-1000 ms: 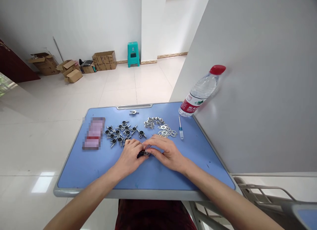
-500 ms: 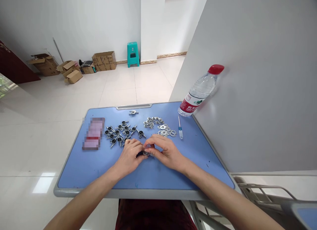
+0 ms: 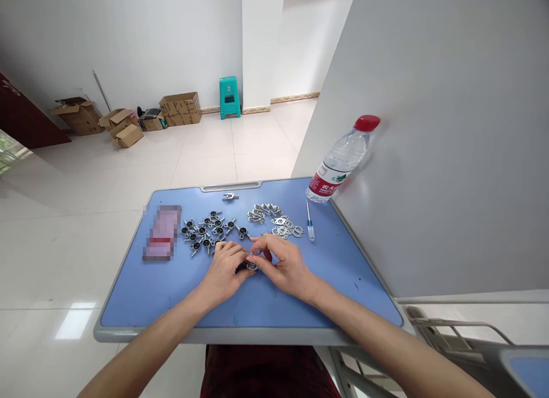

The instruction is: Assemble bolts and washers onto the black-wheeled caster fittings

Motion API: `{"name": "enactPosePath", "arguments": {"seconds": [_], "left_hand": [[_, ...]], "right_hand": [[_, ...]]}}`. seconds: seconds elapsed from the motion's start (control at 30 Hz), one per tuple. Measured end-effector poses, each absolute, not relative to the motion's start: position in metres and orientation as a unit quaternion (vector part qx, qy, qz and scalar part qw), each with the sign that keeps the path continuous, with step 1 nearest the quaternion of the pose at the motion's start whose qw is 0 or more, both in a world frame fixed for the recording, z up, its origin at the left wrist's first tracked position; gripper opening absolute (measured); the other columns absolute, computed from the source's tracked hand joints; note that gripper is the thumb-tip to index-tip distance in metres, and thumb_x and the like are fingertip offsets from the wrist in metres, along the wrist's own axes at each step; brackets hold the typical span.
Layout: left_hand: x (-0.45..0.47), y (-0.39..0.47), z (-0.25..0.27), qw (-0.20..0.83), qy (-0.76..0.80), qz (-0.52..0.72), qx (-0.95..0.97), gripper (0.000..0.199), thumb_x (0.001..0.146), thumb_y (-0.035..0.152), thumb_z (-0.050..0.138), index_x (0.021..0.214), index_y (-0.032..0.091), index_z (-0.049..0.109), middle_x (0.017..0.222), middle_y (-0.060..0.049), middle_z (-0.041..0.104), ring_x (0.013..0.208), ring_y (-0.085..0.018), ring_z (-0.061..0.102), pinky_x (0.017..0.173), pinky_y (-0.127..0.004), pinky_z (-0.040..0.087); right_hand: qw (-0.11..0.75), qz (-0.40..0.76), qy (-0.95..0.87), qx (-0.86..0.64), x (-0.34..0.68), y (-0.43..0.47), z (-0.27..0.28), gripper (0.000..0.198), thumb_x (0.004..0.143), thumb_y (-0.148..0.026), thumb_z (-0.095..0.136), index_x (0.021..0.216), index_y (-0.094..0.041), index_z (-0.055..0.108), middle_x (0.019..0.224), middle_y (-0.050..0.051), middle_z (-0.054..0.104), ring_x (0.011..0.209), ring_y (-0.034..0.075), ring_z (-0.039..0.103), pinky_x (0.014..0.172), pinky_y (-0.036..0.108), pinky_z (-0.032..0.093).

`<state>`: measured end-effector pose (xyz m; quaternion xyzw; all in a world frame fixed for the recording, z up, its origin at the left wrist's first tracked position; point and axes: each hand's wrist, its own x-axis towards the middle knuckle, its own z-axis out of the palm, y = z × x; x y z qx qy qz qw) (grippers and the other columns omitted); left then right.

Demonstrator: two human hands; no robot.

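Note:
My left hand (image 3: 227, 266) is closed around a small metal fitting (image 3: 251, 265), mostly hidden by the fingers. Against it, my right hand (image 3: 283, 263) pinches a small object with a rounded, translucent purplish end (image 3: 256, 251); its lower part is covered, so its kind is unclear. Both hands meet just above the blue table. Beyond my left hand lie several small metal fittings with round black centres (image 3: 203, 230). Past my right hand are several flat oval metal plates with holes (image 3: 283, 231) and a fan-shaped row of small metal clips (image 3: 263, 211).
A screwdriver with a clear blue handle (image 3: 311, 231) lies right of the plates. Behind it a water bottle (image 3: 338, 166) leans against the grey wall. A single metal bracket (image 3: 230, 196) lies near the far edge of the blue table (image 3: 141, 306), and a blurred-out pinkish phone-shaped object (image 3: 163, 232) at left.
My hands stay together at nearly the same spot, with the right fingers slightly shifted around the translucent end. The whole view has moved a little; the loose parts lie as before.

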<state>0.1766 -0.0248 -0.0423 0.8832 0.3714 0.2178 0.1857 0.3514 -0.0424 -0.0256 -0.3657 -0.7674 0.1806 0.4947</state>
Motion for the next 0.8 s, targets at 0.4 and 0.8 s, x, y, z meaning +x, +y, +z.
{"name": "enactPosePath", "arguments": {"seconds": [0.4,0.8], "left_hand": [[0.175,-0.023,-0.043,0.198,0.363,0.205,0.887,0.005,0.088,0.024,0.063,0.086,0.02,0.061,0.087,-0.001,0.064,0.087,-0.02,0.054,0.082,-0.036,0.038],[0.183,-0.017,-0.028,0.204,0.347,0.136,0.905,0.016,0.081,0.018,0.071,0.079,0.018,0.055,0.085,-0.001,0.062,0.086,-0.021,0.055,0.077,-0.036,0.039]], "right_hand": [[0.494,0.199,-0.765,-0.363,0.356,-0.04,-0.021,0.008,0.095,-0.028,0.053,0.095,-0.021,0.057,0.079,0.002,0.064,0.07,0.015,0.059,0.067,0.029,0.05],[0.483,0.266,-0.757,-0.35,0.373,-0.039,-0.019,0.013,0.092,-0.032,0.059,0.087,-0.02,0.06,0.079,0.002,0.064,0.068,0.013,0.059,0.065,0.027,0.05]]}}
